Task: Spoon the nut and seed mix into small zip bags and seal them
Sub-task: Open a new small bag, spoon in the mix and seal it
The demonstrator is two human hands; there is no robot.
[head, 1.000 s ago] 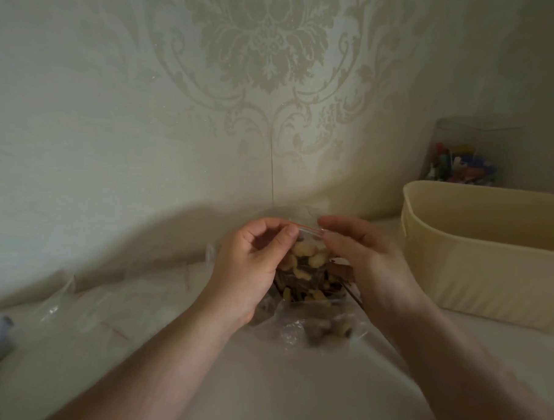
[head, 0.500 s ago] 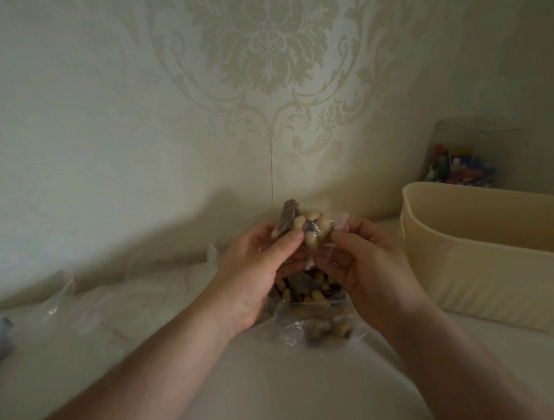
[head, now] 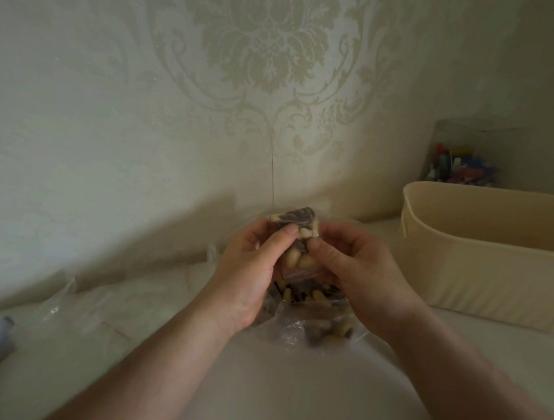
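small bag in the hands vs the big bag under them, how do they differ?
The small zip bag is held up, pinched by the left hand and right hand; the large bag lies on the table. The small zip bag looks packed tight; the large bag is loose and crumpled. Both are clear plastic holding nut mix.

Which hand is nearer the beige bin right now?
Right. The right hand pinches the small zip bag on the side facing the beige bin, apart from it; the left hand grips the bag's far side.

Cream plastic tub [head: 489,260] sits on the right of the counter, with a clear container of colourful bits [head: 459,157] behind it. Damask wallpaper [head: 266,50] covers the back wall.
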